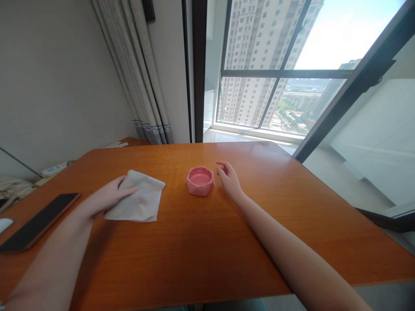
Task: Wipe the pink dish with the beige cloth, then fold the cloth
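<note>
My left hand (113, 194) pinches a folded white cloth (139, 198) by its left side, with the thumb on top and the other fingers underneath. To the right of the cloth, a pink faceted ashtray (200, 186) stands upright on the brown wooden table (181, 255). My right hand (228, 176) is just right of the ashtray, apart from it. Its fingers are loosely bent, thumb and forefinger separated, and nothing is in them.
A flat black device (39, 222) lies at the table's left, near my left forearm. Part of a white object (4, 224) shows beside it. Beyond the table are a grey curtain (139, 77) and a large window (275, 73). A white power strip (55, 168) is past the left edge.
</note>
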`<move>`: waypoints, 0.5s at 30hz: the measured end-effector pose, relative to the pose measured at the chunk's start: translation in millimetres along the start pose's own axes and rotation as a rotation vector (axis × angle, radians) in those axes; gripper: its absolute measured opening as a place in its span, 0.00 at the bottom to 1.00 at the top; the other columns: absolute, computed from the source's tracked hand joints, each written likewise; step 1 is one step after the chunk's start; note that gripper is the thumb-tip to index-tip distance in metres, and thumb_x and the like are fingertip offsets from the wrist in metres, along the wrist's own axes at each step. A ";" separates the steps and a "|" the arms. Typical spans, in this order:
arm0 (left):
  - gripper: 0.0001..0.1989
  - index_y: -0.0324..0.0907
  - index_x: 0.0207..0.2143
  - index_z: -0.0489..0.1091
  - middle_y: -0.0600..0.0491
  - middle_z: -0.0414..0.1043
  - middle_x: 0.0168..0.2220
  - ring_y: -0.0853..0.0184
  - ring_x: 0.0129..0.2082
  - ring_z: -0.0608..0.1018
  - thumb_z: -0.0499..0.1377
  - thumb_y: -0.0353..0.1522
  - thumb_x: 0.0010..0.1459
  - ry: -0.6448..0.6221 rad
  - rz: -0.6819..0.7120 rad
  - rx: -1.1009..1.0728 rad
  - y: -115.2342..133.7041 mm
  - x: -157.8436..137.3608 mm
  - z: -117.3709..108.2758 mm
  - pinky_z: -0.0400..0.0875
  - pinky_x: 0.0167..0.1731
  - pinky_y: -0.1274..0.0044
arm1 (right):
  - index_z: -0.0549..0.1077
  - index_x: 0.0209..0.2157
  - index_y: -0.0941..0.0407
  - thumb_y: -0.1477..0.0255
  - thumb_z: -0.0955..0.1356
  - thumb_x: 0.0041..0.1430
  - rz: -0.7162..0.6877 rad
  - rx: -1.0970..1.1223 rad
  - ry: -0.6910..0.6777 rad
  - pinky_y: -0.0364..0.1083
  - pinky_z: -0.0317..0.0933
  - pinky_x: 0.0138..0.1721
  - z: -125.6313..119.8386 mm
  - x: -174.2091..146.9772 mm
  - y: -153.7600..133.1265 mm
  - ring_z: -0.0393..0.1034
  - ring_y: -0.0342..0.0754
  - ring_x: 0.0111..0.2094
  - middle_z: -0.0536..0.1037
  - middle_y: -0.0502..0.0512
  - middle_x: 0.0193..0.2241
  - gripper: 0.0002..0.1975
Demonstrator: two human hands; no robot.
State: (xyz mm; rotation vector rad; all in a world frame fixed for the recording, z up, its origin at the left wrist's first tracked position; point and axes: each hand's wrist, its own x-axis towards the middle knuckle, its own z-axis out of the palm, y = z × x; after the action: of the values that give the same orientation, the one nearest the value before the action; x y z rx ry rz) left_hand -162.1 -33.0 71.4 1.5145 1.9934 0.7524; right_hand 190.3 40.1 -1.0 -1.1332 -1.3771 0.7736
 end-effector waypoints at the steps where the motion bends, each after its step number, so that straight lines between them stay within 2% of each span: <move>1: 0.23 0.42 0.42 0.69 0.53 0.77 0.37 0.63 0.35 0.78 0.64 0.42 0.43 -0.166 0.019 -0.217 17.5 -5.3 4.3 0.73 0.33 0.74 | 0.69 0.43 0.56 0.63 0.63 0.54 0.000 0.062 -0.023 0.45 0.62 0.38 0.6 -0.9 -7.4 0.66 0.46 0.33 0.71 0.52 0.31 0.17; 2: 0.25 0.42 0.44 0.68 0.52 0.77 0.39 0.62 0.36 0.78 0.64 0.42 0.43 -0.269 0.033 -0.375 34.4 -10.0 9.7 0.73 0.34 0.73 | 0.68 0.45 0.56 0.61 0.64 0.54 0.011 0.135 -0.057 0.45 0.62 0.41 1.9 -2.3 -15.0 0.67 0.47 0.37 0.72 0.53 0.34 0.19; 4: 0.26 0.41 0.44 0.68 0.49 0.76 0.38 0.59 0.35 0.78 0.65 0.41 0.42 -0.389 0.074 -0.595 65.3 -16.6 24.1 0.73 0.34 0.71 | 0.67 0.48 0.54 0.57 0.64 0.55 0.076 0.310 -0.169 0.47 0.62 0.45 5.6 -7.1 -30.1 0.67 0.49 0.44 0.73 0.56 0.42 0.22; 7: 0.26 0.40 0.45 0.68 0.44 0.75 0.38 0.56 0.36 0.77 0.65 0.40 0.42 -0.445 0.180 -0.769 98.7 -18.0 53.1 0.73 0.35 0.69 | 0.66 0.51 0.55 0.51 0.59 0.58 0.287 0.562 -0.476 0.52 0.62 0.48 9.0 -16.3 -49.2 0.68 0.52 0.47 0.74 0.59 0.46 0.27; 8: 0.26 0.40 0.45 0.67 0.44 0.75 0.38 0.57 0.37 0.77 0.65 0.40 0.43 -0.426 0.222 -0.792 105.3 -16.1 64.0 0.73 0.35 0.69 | 0.67 0.50 0.56 0.50 0.58 0.58 0.369 0.618 -0.559 0.53 0.62 0.48 8.3 -18.8 -54.4 0.68 0.52 0.47 0.74 0.59 0.46 0.28; 10: 0.27 0.40 0.45 0.67 0.46 0.74 0.40 0.58 0.39 0.76 0.66 0.39 0.42 -0.350 0.284 -0.797 112.0 -9.7 86.0 0.72 0.36 0.70 | 0.68 0.49 0.57 0.49 0.59 0.57 0.488 0.712 -0.629 0.54 0.61 0.51 4.2 -21.9 -62.8 0.68 0.53 0.48 0.75 0.60 0.45 0.29; 13: 0.25 0.39 0.41 0.67 0.49 0.73 0.39 0.60 0.39 0.75 0.66 0.38 0.40 -0.161 0.279 -0.763 111.7 1.5 113.9 0.70 0.39 0.70 | 0.68 0.49 0.56 0.47 0.61 0.55 0.493 0.823 -0.637 0.53 0.60 0.54 -4.4 -22.3 -70.0 0.68 0.52 0.50 0.75 0.59 0.46 0.30; 15: 0.23 0.39 0.39 0.67 0.50 0.72 0.38 0.61 0.38 0.74 0.66 0.37 0.40 -0.074 0.261 -0.753 110.4 5.2 126.1 0.69 0.39 0.71 | 0.69 0.48 0.57 0.51 0.66 0.53 0.477 0.809 -0.667 0.53 0.60 0.53 -7.1 -21.6 -70.9 0.68 0.52 0.50 0.75 0.59 0.47 0.28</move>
State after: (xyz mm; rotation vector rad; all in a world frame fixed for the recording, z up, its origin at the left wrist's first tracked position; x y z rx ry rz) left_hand -0.8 11.1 58.9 1.3020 1.2332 1.3397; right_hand 181.4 -3.9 58.4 -0.5482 -1.0990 1.9716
